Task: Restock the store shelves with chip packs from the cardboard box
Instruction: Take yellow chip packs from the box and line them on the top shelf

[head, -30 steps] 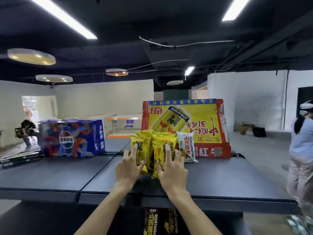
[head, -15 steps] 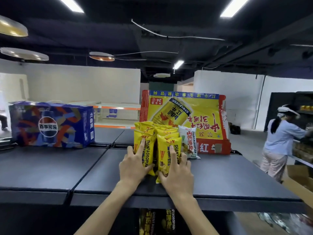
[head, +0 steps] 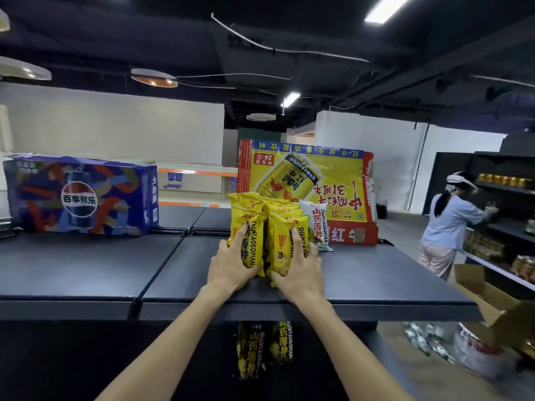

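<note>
Packs' axis: left yellow pack point(head: 255, 248) and right yellow pack point(head: 281, 245) stand upright side by side. Their long axes are vertical, their printed faces turn toward the wearer, the lettering runs down their length, and their bottom ends sit on the shelf top point(head: 376, 274).
Left grip point(head: 231, 264): a bare hand clamped on the left yellow pack. The fingers lie up its front and outer edge, and the thumb curls round the lower end.
Right grip point(head: 301, 270): a bare hand clamped on the right yellow pack. The fingers spread over its front and outer side, and the thumb hooks round the bottom corner.
Between the grips: the two held packs touch along their inner edges, and the thumbs lie close together at the packs' lower ends.
Behind the grips: a row of yellow packs point(head: 270, 202), also upright, is pressed against the backs of the held pair.
Right of the right grip: a white chip pack point(head: 318, 224) stands upright just beside the yellow ones.
Beyond the grips: a red and yellow drink carton point(head: 321, 180) stands with its print upside down, and the white chip pack is in front of it.
Far left of the left grip: a blue cola carton point(head: 81, 195) sits on the same shelf top, well apart from the packs.
Below the grips: the lower packs point(head: 251, 350) stand upright in shadow on the shelf underneath.
Far right of the right grip: an open cardboard box point(head: 486, 296) sits low by the shelf end. Further off, a person in a pale blue top point(head: 448, 224) faces the side shelving point(head: 509, 227).
</note>
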A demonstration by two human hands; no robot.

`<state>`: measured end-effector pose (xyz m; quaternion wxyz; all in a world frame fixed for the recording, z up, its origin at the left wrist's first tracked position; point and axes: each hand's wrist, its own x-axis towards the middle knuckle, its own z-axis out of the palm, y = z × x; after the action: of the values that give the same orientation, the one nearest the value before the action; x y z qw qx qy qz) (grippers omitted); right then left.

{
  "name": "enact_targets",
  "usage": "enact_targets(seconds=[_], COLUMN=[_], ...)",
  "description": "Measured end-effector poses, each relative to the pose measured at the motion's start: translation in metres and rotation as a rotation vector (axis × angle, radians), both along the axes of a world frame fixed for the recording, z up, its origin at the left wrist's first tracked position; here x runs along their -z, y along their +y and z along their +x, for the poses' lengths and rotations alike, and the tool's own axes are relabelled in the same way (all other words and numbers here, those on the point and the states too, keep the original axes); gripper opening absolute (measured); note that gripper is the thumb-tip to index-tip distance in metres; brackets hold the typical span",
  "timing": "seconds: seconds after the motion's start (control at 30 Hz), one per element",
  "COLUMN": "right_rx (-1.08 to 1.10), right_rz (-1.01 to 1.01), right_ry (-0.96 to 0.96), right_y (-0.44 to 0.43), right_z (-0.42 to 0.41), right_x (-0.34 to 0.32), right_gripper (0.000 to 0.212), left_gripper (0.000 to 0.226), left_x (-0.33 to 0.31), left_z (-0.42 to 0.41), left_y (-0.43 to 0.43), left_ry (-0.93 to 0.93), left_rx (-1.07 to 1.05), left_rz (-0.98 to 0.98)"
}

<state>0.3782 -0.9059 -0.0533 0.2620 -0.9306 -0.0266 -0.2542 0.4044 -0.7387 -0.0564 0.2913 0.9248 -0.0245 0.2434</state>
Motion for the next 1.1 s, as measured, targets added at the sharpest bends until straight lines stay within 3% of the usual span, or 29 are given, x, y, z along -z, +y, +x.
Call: enact_targets(seconds=[0.1,0.23,0.33,0.53,0.73,0.87,1.1], right_rx=[-0.047,0.043,0.061,0.199,0.176,0.138,0.093], right_rz=[0.088,0.025,0.026,-0.086,-0.103,-0.105,-0.174], right_ry=[-0.105,-0.165,-0.146,-0.07,-0.008,-0.056,-0.135], right_y=[-0.006,-0.007,-0.002,0.01,0.007,0.001,-0.01], right_z=[-0.008,-0.018,-0.016,-0.01,-0.01,-0.019,-0.037], right_x=[0.004,0.02,0.02,0.013,0.007,0.011,0.008], right_gripper=[0.107,0.081,0.073,0.075,0.079,0.08,0.069], left_gripper=[0.099,0.101,0.101,0.102,0.101,0.097,0.076], left_x=[-0.002,-0.001,0.0,0.003,0.0,0.003,-0.015], left_z=[0.0,-0.002,-0.001,0.0,-0.008,-0.019,-0.044], left_y=[-0.006,-0.014,-0.014,-0.012,-0.013,-0.009,-0.013], left_ry=[0.002,-0.026,-0.056,-0.081,-0.05,-0.047,-0.068], left_rx=[-0.057,-0.168,-0.217,-0.246,-0.208,-0.122,-0.129], left_rz=[0.073,0.251,0.328,0.334,0.275,0.201,0.323])
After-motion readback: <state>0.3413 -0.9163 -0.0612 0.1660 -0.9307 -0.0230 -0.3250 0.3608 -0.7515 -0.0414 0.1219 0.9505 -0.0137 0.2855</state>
